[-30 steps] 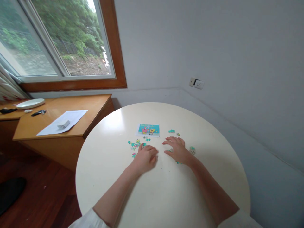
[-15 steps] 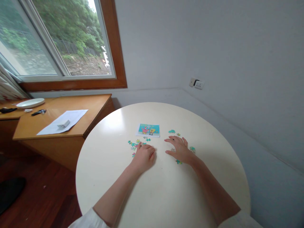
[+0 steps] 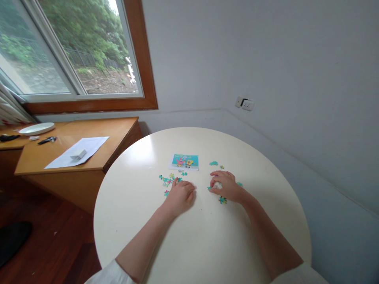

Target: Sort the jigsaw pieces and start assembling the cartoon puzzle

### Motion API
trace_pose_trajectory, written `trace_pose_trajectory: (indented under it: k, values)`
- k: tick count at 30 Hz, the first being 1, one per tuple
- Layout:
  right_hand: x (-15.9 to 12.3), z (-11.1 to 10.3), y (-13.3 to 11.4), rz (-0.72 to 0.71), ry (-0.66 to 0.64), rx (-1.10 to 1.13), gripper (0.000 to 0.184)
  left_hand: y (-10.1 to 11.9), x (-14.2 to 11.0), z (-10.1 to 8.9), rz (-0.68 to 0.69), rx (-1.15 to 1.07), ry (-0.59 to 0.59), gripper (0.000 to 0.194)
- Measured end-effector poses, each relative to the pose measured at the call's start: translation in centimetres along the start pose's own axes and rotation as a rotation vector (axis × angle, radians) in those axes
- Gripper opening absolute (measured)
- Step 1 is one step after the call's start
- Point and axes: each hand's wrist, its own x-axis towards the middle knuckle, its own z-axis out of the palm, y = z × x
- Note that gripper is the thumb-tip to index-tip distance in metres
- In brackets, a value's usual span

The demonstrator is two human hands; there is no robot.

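Note:
My left hand [image 3: 180,195] rests palm down on the white round table [image 3: 189,244], its fingers curled together. Whether they hold anything is hidden. Beside its fingertips lies a loose group of jigsaw puzzle pieces [image 3: 167,180], teal, yellow and pink. My right hand [image 3: 226,185] is bent over the table with thumb and fingers drawn in around a teal puzzle piece [image 3: 209,188] at the thumb tip. A pale piece [image 3: 218,184] shows beneath the palm. More pieces [image 3: 222,200] lie just below that hand. Beyond both hands lies the printed picture card [image 3: 186,162] of cartoon figures.
Farther back are a teal piece [image 3: 213,163] and a small yellowish one [image 3: 222,167]. To the left, a wooden desk [image 3: 118,128] holds a paper sheet [image 3: 94,145], a small white block [image 3: 78,154] and a white plate [image 3: 37,129]. A wall socket [image 3: 247,105] is behind the table.
My right hand's spread fingers have drawn inward, and a teal puzzle piece now shows at its thumb tip. My left hand has hardly moved.

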Motion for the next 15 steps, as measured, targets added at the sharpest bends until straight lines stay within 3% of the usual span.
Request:
trace_pose_trajectory:
  k: [9, 15]
  values:
    - [-0.2, -0.63, 0.71, -0.049, -0.086, 0.015, 0.018, -0.27, 0.03, 0.16, 0.016, -0.012, 0.02, 0.025]
    - [0.13, 0.18, -0.12, -0.061, -0.043, 0.046, 0.01, -0.44, -0.02, 0.42, 0.052, -0.036, 0.011, 0.026]
